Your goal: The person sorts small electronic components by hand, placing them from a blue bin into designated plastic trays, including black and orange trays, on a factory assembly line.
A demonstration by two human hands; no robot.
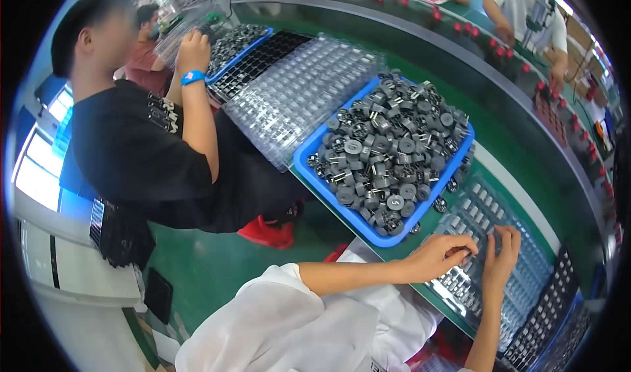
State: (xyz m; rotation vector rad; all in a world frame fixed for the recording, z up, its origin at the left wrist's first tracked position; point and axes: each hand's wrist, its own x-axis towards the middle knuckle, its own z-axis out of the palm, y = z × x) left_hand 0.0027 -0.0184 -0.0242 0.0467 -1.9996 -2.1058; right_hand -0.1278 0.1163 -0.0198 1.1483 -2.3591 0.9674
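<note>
My left hand [442, 258] is over the near part of a clear plastic compartment tray [474, 209], its thumb and fingers pinched together. A small dark bit shows at its fingertips, too small to make out. Close beside it, my right hand [501, 260] rests over the same tray with its fingers bent and slightly apart; nothing clear shows between them. Light metallic pieces sit in several of the tray's pockets. To the left of the tray stands a blue bin [389, 239] heaped with round grey-black parts [384, 155] with metal prongs.
Stacked clear trays [305, 89] lie beyond the bin, then a black tray [263, 60] and another blue bin [240, 51]. A black tray of parts [549, 306] lies at right. A co-worker in black [144, 142] sits at left. A conveyor edge [486, 63] runs along the far side.
</note>
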